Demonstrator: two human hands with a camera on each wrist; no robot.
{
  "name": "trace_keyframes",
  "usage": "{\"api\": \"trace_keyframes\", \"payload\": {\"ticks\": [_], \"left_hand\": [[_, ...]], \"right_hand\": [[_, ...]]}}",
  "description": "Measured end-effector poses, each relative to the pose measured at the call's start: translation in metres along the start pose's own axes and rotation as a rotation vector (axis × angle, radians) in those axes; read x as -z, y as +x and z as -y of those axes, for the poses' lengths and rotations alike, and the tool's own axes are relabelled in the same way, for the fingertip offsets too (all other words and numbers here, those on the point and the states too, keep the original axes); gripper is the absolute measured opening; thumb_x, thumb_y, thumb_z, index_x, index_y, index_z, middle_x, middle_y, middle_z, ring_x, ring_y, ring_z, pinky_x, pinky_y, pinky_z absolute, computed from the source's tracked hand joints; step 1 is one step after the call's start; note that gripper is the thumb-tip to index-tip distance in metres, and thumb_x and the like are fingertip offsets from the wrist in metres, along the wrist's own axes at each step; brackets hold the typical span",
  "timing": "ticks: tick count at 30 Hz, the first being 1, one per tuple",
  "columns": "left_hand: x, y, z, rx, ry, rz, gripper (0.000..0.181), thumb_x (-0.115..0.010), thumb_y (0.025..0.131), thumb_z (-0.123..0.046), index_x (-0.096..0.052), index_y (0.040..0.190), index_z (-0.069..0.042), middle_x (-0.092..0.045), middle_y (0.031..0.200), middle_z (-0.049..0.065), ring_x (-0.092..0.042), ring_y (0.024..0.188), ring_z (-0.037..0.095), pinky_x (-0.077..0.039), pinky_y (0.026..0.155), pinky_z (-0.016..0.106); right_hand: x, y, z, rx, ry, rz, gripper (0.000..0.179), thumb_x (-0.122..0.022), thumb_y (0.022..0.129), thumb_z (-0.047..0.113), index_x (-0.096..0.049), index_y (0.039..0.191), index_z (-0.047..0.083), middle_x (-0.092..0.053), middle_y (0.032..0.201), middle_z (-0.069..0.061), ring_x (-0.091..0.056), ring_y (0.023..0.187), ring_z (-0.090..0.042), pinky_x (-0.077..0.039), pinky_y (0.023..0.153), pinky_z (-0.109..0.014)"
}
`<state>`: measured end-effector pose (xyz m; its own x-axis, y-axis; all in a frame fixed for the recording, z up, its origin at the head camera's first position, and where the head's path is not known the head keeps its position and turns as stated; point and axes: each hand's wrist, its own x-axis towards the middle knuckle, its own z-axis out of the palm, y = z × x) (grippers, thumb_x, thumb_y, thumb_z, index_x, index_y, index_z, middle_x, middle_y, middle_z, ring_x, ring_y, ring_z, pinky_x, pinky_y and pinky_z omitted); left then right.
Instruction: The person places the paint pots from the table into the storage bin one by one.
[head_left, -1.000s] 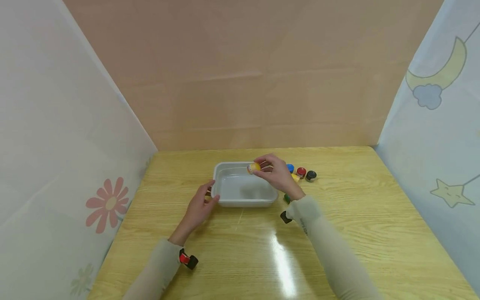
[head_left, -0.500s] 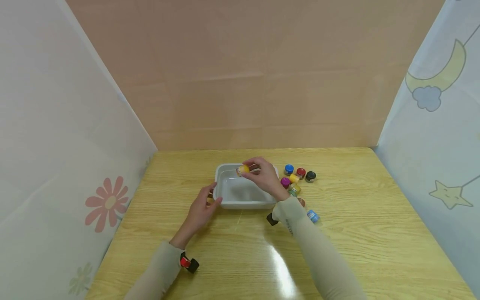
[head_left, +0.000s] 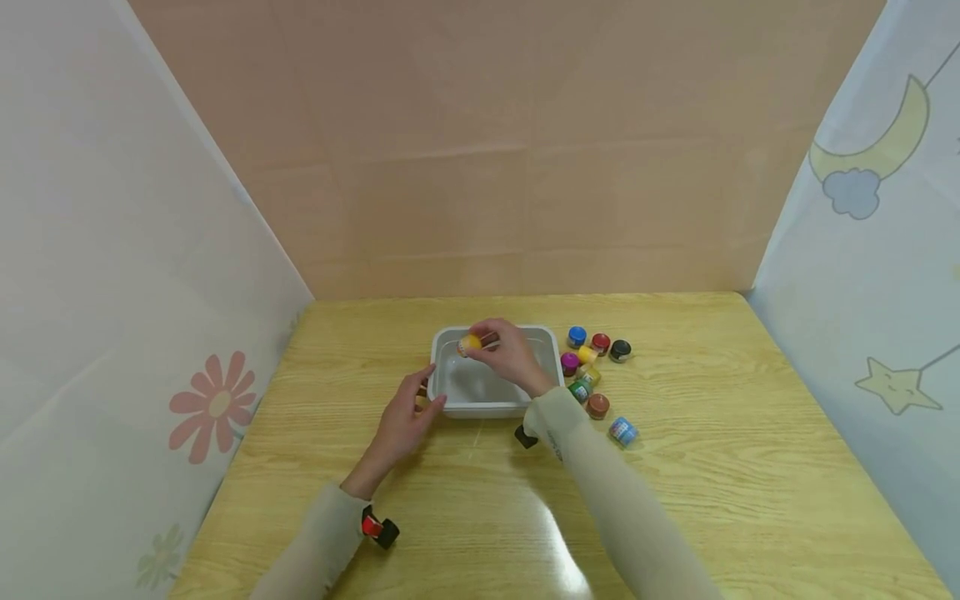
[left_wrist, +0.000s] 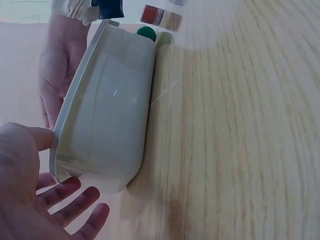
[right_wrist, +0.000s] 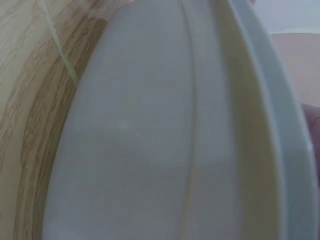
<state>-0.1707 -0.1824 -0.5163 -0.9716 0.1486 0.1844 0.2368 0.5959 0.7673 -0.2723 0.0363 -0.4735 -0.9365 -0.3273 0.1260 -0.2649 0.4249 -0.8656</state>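
Ten small jars (head_left: 469, 345), one white tray (head_left: 483, 411), one left hand (head_left: 401, 421), one right hand (head_left: 512, 357), two sleeves (head_left: 607, 500), one table (head_left: 750, 467)

A pale yellow wood-grain tabletop (head_left: 750, 483) fills the near part of the scene, its far right corner rounded. A bright white streak of reflected light (head_left: 558, 546) lies on its near part. Behind stands a plain peach-tan far wall (head_left: 525, 192) with faint horizontal creases. The white left wall (head_left: 112, 208) carries a pinkish-red printed flower (head_left: 218, 405); the bluish-white right wall (head_left: 847, 308) shows a pale yellow crescent moon (head_left: 905, 137), a blue-grey cloud (head_left: 852, 194) and, lower, a pale yellow star (head_left: 897, 386).
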Motion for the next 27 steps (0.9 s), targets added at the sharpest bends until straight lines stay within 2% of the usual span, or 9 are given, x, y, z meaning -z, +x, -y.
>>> {"api": "trace_keyframes", "payload": {"ticks": [8,14,20,27], "left_hand": [[0.0,0.0,0.001,-0.015,0.0,-0.007,0.057,-0.063,0.105,-0.024,-0.042,0.156,-0.008,-0.058,0.129,0.012,-0.061,0.114,0.026,-0.057,0.085,0.035],[-0.001,0.0,0.003,-0.023,0.011,-0.006,0.057,-0.063,0.105,-0.024,-0.043,0.156,-0.008,-0.059,0.128,0.012,-0.06,0.114,0.025,-0.057,0.085,0.035],[0.001,-0.001,0.0,-0.005,0.021,-0.002,0.057,-0.062,0.105,-0.025,-0.042,0.156,-0.008,-0.059,0.13,0.011,-0.06,0.114,0.025,-0.057,0.086,0.036],[0.002,-0.002,-0.002,-0.041,0.026,-0.012,0.058,-0.064,0.104,-0.025,-0.043,0.155,-0.005,-0.06,0.13,0.013,-0.061,0.113,0.027,-0.058,0.084,0.037]], "right_hand": [[-0.011,0.009,-0.003,-0.012,-0.03,0.03,0.031,-0.082,0.09,0.012,-0.072,0.118,0.004,-0.07,0.118,-0.014,-0.07,0.103,-0.028,-0.059,0.09,-0.038],[-0.017,0.014,-0.003,-0.043,-0.07,0.087,0.034,-0.083,0.089,0.012,-0.072,0.12,0.006,-0.071,0.119,-0.012,-0.069,0.106,-0.027,-0.058,0.093,-0.039],[-0.019,0.016,0.0,-0.035,-0.119,0.13,0.036,-0.083,0.089,0.013,-0.072,0.122,0.005,-0.072,0.119,-0.011,-0.069,0.106,-0.027,-0.058,0.093,-0.039],[-0.021,0.019,-0.003,-0.017,-0.201,0.155,0.029,-0.083,0.087,0.009,-0.073,0.115,0.006,-0.072,0.114,-0.011,-0.069,0.104,-0.026,-0.057,0.094,-0.039]]}}
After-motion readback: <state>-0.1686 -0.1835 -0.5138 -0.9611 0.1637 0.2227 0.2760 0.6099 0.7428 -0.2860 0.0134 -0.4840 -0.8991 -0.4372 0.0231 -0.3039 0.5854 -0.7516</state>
